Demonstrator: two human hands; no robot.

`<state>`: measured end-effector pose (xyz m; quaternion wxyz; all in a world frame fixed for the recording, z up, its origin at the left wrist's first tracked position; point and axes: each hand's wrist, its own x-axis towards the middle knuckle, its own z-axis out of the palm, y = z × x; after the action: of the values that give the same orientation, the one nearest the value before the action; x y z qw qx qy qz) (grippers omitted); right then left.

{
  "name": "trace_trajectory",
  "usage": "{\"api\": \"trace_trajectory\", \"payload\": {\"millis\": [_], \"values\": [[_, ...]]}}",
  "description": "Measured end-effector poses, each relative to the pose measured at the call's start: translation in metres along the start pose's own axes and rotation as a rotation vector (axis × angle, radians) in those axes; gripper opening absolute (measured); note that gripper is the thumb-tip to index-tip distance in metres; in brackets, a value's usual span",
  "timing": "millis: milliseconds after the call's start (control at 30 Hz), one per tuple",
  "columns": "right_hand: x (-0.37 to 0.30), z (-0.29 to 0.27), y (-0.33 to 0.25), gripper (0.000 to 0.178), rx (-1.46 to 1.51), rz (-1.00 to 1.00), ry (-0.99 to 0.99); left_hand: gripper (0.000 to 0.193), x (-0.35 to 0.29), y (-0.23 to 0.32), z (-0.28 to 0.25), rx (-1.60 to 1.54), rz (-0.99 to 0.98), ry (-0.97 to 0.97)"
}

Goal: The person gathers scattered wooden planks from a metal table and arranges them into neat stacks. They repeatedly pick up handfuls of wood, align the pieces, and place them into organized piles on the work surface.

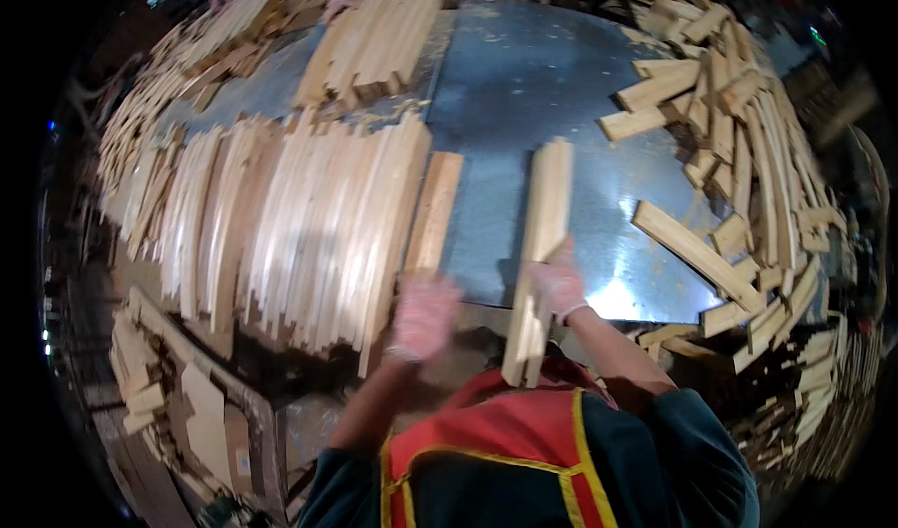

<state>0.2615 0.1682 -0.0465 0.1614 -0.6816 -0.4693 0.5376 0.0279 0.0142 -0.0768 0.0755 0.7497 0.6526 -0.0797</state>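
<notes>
My right hand (559, 285), in a pale pink glove, grips a pair of wooden boards (549, 191) held side by side. They stretch from over the metal tabletop (524, 79) back past its near edge toward my apron. My left hand (426, 315), gloved too and smeared by motion, is at the near end of a darker, shorter board (436, 205). Its fingers do not show clearly, so whether it grips that board is unclear. Just left of it lies a wide row of boards (323, 219) packed side by side, their ends uneven.
Another stack of boards (379, 42) lies across the table, with a person's gloved hand (339, 2) beside it. Loose offcuts and boards (725, 135) are heaped along the right side. A wooden bin (201, 350) with scraps stands at lower left. Sawdust (482, 12) dots the tabletop.
</notes>
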Motion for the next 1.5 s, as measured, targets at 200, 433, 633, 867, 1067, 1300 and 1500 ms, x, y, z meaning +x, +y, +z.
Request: {"api": "trace_trajectory", "payload": {"millis": [200, 433, 633, 867, 1067, 1300, 1500], "values": [[-0.007, 0.08, -0.047, 0.085, -0.271, -0.256, -0.238, 0.069, -0.04, -0.041, -0.02, -0.349, -0.291, 0.223], [0.027, 0.027, -0.07, 0.097, -0.359, -0.505, -0.676, 0.089, -0.014, 0.011, -0.034, -0.274, -0.267, 0.303], [0.083, -0.265, 0.045, 0.071, -0.991, -0.5, 0.235, 0.087, 0.036, 0.059, -0.055, -0.246, -0.079, 0.223], [0.071, -0.362, 0.041, 0.093, -0.991, 0.059, -0.233, 0.086, 0.138, 0.195, -0.055, -0.402, 0.152, 0.034], [0.113, -0.428, 0.043, 0.092, -0.614, -0.366, 0.333, 0.072, 0.211, 0.261, -0.025, -1.453, -0.397, -0.079], [0.194, -0.614, 0.191, 0.11, -0.524, 0.176, 0.96, 0.086, 0.234, 0.302, -0.06, -0.508, -0.096, 0.207], [0.157, -0.562, 0.154, 0.104, -0.526, 0.12, 0.768, 0.087, 0.238, 0.285, -0.043, -0.421, -0.164, 0.204]]}}
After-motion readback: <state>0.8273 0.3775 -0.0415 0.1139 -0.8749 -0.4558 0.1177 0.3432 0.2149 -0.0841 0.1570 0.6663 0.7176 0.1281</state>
